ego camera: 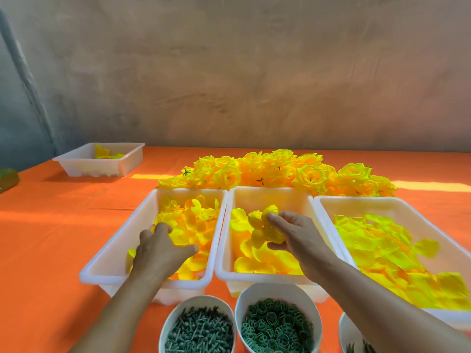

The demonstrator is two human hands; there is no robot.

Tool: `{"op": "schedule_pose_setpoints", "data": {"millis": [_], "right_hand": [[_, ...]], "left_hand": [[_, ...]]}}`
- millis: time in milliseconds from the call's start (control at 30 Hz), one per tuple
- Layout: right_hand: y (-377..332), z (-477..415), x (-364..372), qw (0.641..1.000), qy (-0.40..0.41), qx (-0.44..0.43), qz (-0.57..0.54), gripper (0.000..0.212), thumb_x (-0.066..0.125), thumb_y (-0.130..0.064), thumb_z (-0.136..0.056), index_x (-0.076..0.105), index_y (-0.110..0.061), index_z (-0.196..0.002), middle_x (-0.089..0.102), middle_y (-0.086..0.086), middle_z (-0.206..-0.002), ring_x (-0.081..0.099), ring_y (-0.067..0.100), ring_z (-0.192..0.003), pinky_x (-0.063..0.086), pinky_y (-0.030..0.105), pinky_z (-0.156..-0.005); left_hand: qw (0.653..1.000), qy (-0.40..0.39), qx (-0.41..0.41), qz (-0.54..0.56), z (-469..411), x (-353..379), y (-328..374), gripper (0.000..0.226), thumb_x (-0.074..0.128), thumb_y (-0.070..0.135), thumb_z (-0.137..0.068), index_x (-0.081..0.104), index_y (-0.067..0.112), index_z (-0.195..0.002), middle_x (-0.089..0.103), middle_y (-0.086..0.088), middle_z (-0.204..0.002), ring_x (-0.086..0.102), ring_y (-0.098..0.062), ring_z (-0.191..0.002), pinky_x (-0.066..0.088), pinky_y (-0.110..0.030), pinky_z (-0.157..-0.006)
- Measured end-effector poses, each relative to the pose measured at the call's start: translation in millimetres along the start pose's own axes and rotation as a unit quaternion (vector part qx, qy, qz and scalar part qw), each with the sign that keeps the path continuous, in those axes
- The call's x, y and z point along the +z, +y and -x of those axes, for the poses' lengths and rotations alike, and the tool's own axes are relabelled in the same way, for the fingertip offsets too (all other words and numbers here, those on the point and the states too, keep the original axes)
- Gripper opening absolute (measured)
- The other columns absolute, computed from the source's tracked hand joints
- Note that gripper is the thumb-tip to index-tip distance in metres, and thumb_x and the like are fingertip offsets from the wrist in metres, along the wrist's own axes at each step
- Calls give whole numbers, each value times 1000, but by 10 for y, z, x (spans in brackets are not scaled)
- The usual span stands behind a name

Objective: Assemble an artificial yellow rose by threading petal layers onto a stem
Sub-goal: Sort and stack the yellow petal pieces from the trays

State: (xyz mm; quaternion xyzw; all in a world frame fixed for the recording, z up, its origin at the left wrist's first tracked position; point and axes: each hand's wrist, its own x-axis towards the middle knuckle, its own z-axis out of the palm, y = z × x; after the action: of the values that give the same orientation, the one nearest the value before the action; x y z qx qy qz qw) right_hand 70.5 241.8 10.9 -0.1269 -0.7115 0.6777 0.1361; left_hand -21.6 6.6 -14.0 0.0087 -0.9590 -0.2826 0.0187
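Fingers (276, 219) of the right hand (298, 238) pinch a yellow fabric petal layer (262, 229) over the middle white plastic tray (270, 193). The left hand (158, 250) fingers burrow among smaller yellow petals (196, 220), grip unclear. This is likely petal-picking; next comes a green plastic stem (198, 329) from the cup (178, 305) below them.

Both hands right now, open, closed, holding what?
Left hand: on petals in left tray, grip cannot be told.
Right hand: holding a yellow petal layer.

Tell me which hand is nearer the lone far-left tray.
Left. The left hand is in the left petal tray, this side of the lone tray; the right hand grips petals over the middle tray, farther right.
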Motion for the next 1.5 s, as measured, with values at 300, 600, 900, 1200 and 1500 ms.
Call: {"op": "schedule_pose_setpoints", "data": {"millis": [300,600,900,1200,1500], "right_hand": [[141,11,-116,999,-39,-6,13,13,61,-16,-93,65,-4,-96,63,4,-83,58,14,-76,46,22,-63],[170,-19,-147,997,-9,-7,-77,15,56,-14,-95,62,-15,-82,61,3,-77,53,15,-69,44,24,-61],[189,-34,-131,998,-21,-8,-50,13,55,-16,-97,60,-14,-85,62,2,-79,57,13,-71,49,22,-58],[180,-11,-64,1000,-19,-22,1,15,61,-20,-94,64,-13,-107,70,12,-98,63,16,-83,53,35,-76],[194,25,-41,983,-11,-115,141,28,65,-27,-90,60,-45,-111,61,-16,-115,54,4,-112,45,26,-88]], "left_hand": [[928,-64,222,294,325,309,667,39,72,32,-74,66,25,-112,63,3,-112,60,-13,-105,48,-31,-92],[866,-230,174,410,301,457,813,35,59,32,-70,75,16,-96,76,-5,-90,68,-16,-89,46,-29,-84],[837,-197,189,475,312,485,783,6,76,21,-77,78,15,-78,75,-5,-78,68,-8,-76,49,-11,-74],[837,-133,148,509,273,529,716,13,74,21,-76,72,18,-64,66,4,-62,58,-5,-60,46,-13,-63],[842,-132,192,487,289,544,696,15,78,41,-67,72,28,-65,64,10,-63,57,-1,-65,45,-10,-66]]}}
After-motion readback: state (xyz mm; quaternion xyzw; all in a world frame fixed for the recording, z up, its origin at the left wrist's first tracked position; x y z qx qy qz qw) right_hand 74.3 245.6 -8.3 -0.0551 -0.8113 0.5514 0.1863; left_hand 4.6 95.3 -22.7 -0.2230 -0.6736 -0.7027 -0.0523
